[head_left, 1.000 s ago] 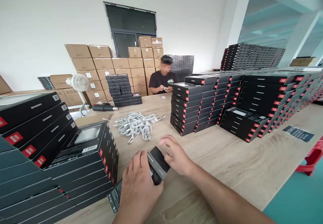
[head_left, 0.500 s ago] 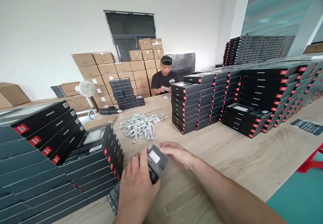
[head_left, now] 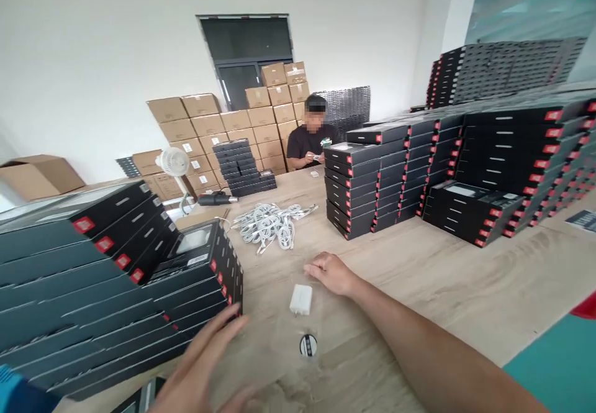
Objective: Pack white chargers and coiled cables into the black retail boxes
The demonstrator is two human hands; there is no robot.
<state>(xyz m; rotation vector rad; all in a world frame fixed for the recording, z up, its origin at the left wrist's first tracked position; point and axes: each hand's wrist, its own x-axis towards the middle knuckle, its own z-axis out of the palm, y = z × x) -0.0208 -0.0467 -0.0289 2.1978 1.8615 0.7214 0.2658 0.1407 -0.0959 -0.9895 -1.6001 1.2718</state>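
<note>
My right hand (head_left: 329,273) rests on the wooden table with its fingers curled closed; whatever they hold, if anything, is hidden. Just below it lies a white power adapter (head_left: 301,299). Nearer to me is a round black-and-white label (head_left: 308,344), and faint clear film seems to surround both. My left hand (head_left: 205,357) is blurred, fingers spread, in front of the left stack of black boxes (head_left: 205,282). Under it, at the bottom edge, shows part of a black box (head_left: 144,395); the hand does not visibly grip it.
A pile of white cables (head_left: 267,226) lies mid-table, with a black heat gun (head_left: 217,199) and a white fan (head_left: 174,162) behind it. Tall rows of black boxes (head_left: 354,192) stand on the right. Across the table sits a person (head_left: 311,140), with brown cartons (head_left: 233,127) behind.
The small box has left the spot between my hands; the adapter and round label now lie there. My left hand moved down and left and opened. The view shifted slightly.
</note>
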